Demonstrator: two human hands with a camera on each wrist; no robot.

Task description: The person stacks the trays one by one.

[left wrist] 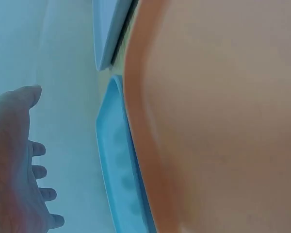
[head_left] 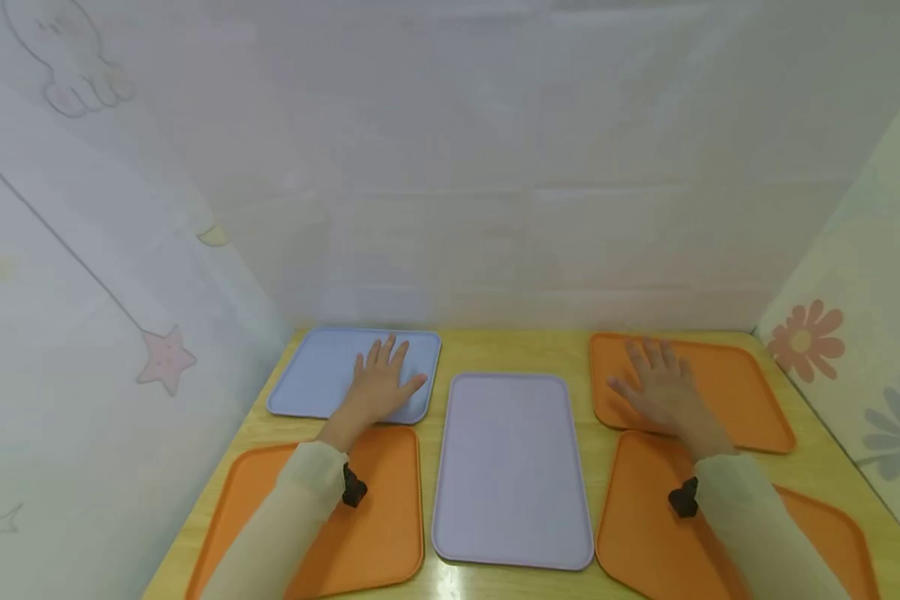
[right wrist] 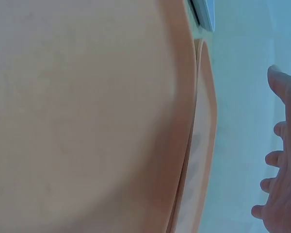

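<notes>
My left hand [head_left: 377,387] is spread over the blue tray [head_left: 322,367] at the back left, with nothing in its fingers. In the left wrist view the same hand [left wrist: 14,160] hovers above the blue tray [left wrist: 119,155], fingers extended. On the other side my right hand [head_left: 662,390], also spread and holding nothing, is over the back right orange tray [head_left: 735,392]. The right wrist view has this hand [right wrist: 286,160] raised above that orange tray [right wrist: 201,145], where finger shadows fall.
An upright lilac tray [head_left: 510,467] lies in the middle of the wooden table [head_left: 517,350]. Below my forearms are a front left orange tray [head_left: 382,533] and a front right orange tray [head_left: 645,517]. Pale printed sheets [head_left: 450,208] enclose the table at the back and sides.
</notes>
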